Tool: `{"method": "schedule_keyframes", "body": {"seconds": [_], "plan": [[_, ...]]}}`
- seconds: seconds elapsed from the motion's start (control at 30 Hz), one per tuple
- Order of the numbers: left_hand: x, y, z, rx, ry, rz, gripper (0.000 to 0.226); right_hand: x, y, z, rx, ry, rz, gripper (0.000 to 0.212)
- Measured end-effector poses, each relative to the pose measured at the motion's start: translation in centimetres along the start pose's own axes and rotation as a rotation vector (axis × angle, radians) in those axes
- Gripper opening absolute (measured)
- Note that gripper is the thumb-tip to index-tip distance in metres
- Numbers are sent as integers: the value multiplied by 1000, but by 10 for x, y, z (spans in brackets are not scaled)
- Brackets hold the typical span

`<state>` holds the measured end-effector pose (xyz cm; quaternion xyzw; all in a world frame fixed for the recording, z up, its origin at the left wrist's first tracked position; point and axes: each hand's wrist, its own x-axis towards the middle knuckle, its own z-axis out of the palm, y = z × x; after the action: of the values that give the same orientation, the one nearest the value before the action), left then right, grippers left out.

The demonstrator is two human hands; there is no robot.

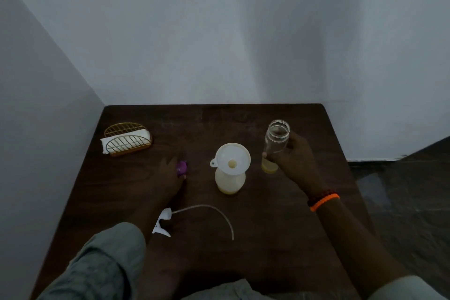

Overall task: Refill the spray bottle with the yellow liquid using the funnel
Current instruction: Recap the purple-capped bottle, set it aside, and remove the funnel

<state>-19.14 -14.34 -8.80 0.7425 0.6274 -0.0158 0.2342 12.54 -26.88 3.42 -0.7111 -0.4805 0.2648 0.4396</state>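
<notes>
— Where's the funnel (233,159)?
— In the bottle (229,181), mid counter (267,238).
— And the hands?
— Right hand (295,159) grips a jar (276,146), upright, little yellow left. Left hand (170,178) touches a purple cap (182,168); grip unclear.

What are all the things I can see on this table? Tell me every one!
dark brown wooden table: one, against the pale walls.
gold wire napkin holder: one, with white napkins, far left.
small purple cap: one, left of middle.
white plastic funnel: one, sitting in the bottle's mouth.
white translucent spray bottle: one, middle, yellowish at the bottom.
clear plastic jar: one, right, a little yellow liquid at the bottom.
white spray trigger with a curved tube: one, lying near the front.
orange bracelet: one, right wrist.
hands: left hand touches the cap; right hand holds the jar.
</notes>
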Motion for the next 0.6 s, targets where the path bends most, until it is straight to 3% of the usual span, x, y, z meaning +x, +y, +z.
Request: {"method": "schedule_keyframes", "body": {"seconds": [0.2, 0.3, 0.47, 0.6], "plan": [[1, -1, 5, -96, 72, -56, 62, -6, -5, -1, 3, 25, 21, 48], [2, 13, -22, -263, 118, -65, 52, -9, -4, -2, 0, 45, 26, 51], [-13, 81, -103, -544, 376, 249, 50, -9, -6, -3, 16, 62, 25, 47], [-52, 160, -151, -653, 331, 604, 55, -11, -8, -3, 29, 71, 1, 48]]}}
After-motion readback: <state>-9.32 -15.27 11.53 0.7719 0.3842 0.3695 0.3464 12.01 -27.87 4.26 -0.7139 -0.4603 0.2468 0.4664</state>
